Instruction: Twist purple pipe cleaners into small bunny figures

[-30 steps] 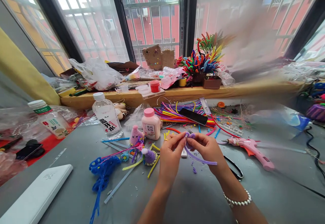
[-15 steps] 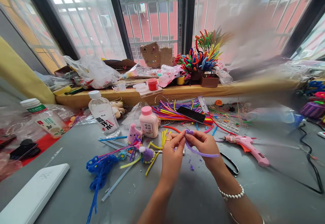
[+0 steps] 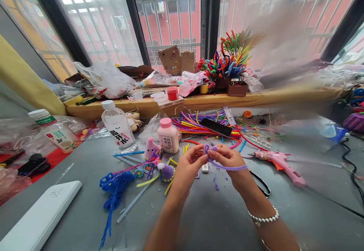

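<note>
- Grey table (image 3: 85, 220): strewn with craft pieces (image 3: 116, 184).
- Left hand (image 3: 187, 166) and right hand (image 3: 231, 159): fingertips pinched on the purple stem (image 3: 224, 168), held above the table.
- Purple stem: loop best gripped close, tail kept clear.
- Purple scraps (image 3: 216, 187): scattered below.

- The fuzzy purple pipe cleaner (image 3: 227, 168) has a bent loop that now stands up taller and clearer above the fingertips.
- Its loose tail has swung upward, lying closer to level across the fingers of the person's right hand (image 3: 234, 163), where it sloped down more steeply before.
- The person's left hand (image 3: 186, 167) has shifted leftward and tilted, with its thumb stretched further toward the loop.
- That wrist now covers the lower end of a thin, bright yellow strip (image 3: 168, 188).
- The small white rectangular block (image 3: 205, 168) between the hands shows more fully than half a second ago.
</note>
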### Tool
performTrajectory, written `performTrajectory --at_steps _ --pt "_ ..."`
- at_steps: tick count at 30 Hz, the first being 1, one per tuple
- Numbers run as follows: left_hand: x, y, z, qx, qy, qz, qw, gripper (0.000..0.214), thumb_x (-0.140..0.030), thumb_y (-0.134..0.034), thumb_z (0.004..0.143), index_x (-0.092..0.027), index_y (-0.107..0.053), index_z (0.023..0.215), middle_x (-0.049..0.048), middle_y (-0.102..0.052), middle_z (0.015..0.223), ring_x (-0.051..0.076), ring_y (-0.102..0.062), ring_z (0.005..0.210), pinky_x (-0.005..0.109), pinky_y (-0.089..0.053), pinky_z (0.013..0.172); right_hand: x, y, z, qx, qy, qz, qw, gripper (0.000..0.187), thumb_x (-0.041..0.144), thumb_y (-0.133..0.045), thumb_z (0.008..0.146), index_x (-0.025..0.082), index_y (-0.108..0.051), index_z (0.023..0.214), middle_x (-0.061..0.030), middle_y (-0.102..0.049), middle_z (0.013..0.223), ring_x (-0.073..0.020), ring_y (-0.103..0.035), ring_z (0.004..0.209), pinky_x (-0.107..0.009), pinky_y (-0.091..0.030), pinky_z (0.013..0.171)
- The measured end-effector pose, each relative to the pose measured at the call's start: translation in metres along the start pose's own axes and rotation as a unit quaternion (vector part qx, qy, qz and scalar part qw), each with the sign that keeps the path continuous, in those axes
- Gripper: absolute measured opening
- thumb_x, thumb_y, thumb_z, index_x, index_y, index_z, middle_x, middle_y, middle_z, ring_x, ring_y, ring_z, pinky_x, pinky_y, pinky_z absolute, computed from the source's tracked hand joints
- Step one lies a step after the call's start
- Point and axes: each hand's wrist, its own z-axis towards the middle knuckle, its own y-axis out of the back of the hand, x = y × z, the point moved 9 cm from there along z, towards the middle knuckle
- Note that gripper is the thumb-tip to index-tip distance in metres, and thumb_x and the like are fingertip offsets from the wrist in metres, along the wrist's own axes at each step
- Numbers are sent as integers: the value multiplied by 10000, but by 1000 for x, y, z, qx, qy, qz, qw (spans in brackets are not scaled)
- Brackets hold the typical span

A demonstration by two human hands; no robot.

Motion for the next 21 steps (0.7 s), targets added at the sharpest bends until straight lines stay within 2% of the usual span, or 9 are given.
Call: performTrajectory --at_steps 3,6,8,10,14,21 --pt "-3 1 -2 -16 -6 -21 1000 300 -267 -686 640 -156 -650 916 39 -660 788 120 -584 722 229 -459 680 0 -4 -2 27 -10 20 999 231 403 -628 698 185 -704 702 -15 -590 699 -146 -517 680 -274 -400 644" --pt "-7 4 -4 -45 -14 -52 998 304 -268 -681 645 -139 -648 919 64 -670 856 140 -596 761 253 -466 710 -3 -2 -2 24 -28 55 998 272 412 -556 758 184 -694 813 -39 -655 770 -160 -559 719 -286 -424 669" --pt "-8 6 -5 -62 -23 -75 995 304 -267 -677 650 -136 -649 923 74 -672 895 156 -604 791 279 -466 744 -3 -1 -2 25 -32 56 998 232 365 -579 747 186 -686 849 -50 -677 830 -174 -584 782 -294 -439 707" --pt "-9 9 -5 -75 -34 -98 992 290 -267 -670 661 -138 -649 920 71 -676 895 163 -608 814 298 -460 779 -1 -4 -3 50 -29 40 997 205 301 -631 706 193 -674 874 -52 -680 888 -181 -594 828 -299 -449 735" --pt "-9 11 -7 -103 -46 -129 985 252 -258 -666 672 -148 -643 898 47 -679 870 148 -611 814 283 -456 793 2 -17 -7 101 -17 16 995 267 306 -653 692 198 -635 935 -56 -662 936 -173 -604 755 -319 -469 705" --pt "-8 0 -9 -72 -23 -99 992 216 -246 -673 666 -165 -653 866 29 -672 834 117 -589 766 215 -441 699 6 -6 -5 4 20 9 1000 199 357 -642 701 172 -634 773 -16 -628 707 -141 -544 650 -256 -433 606"
